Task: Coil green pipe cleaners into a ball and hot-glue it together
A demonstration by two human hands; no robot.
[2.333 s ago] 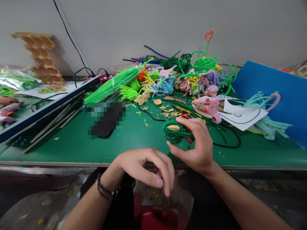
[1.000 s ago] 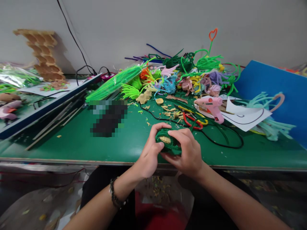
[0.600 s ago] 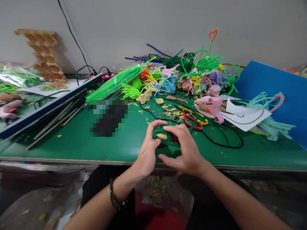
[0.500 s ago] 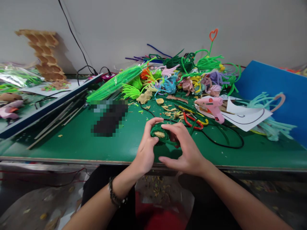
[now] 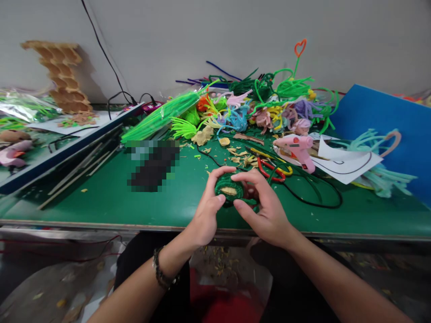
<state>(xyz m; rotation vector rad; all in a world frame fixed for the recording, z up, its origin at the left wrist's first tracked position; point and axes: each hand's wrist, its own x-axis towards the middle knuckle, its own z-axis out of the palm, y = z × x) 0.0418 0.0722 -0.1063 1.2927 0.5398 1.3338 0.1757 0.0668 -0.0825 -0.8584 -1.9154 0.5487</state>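
A dark green fuzzy roll point(image 5: 223, 183), which looks like pipe cleaner wound round a tan core, is held just above the table's front part. My left hand point(image 5: 205, 215) curls round its left side, thumb on the near face and fingers over the far edge. On the right, my right hand point(image 5: 269, 217) grips it with the thumb at the lower near edge and a finger on top. A green strand runs from the roll toward the right fingers, partly hidden by them. The tan core shows as an oval on the near side.
Behind lie red-handled pliers point(image 5: 269, 169), a pink glue gun point(image 5: 298, 148) with a black cord, and tan scraps point(image 5: 240, 157). Pipe cleaner bundles point(image 5: 235, 117) heap along the wall. A blue board point(image 5: 377, 121) leans at right; a pixelated dark object point(image 5: 153, 168) lies left.
My right thumb has risen from below and closed onto the roll. The roll has shifted slightly right and down and turned, showing more of its green side.
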